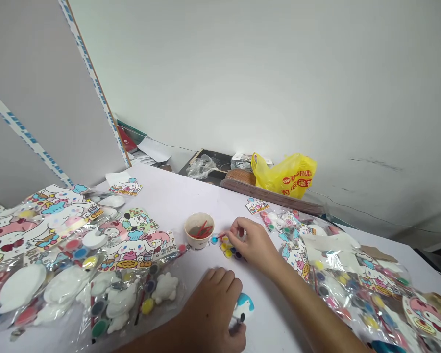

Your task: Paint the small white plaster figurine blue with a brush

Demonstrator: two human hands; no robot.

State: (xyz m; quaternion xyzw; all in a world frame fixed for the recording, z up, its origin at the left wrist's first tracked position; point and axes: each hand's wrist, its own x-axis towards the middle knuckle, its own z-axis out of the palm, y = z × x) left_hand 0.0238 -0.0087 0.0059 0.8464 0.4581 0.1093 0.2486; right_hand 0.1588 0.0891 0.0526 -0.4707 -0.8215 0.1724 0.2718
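My left hand (216,306) is closed around a small white figurine (244,306) with a patch painted light blue and a dark spot. Part of the figurine is hidden by my fingers. Thumb and fingers of my right hand (253,242) pinch a thin red paintbrush (222,235). The brush tip is at a light blue paint pot (214,240). Beside it sits a strip of paint pots (228,247), some yellow and some dark, partly under my right hand. A paper cup (199,230) holding dark water and red sticks stands just left of the pots.
Clear bags with white figurines and paint pots (121,304) crowd the left side of the table. More such bags (349,289) lie on the right. Cartoon cards (256,205) lie toward the back. Behind the table are a yellow plastic bag (284,174) and a dark tray (220,159).
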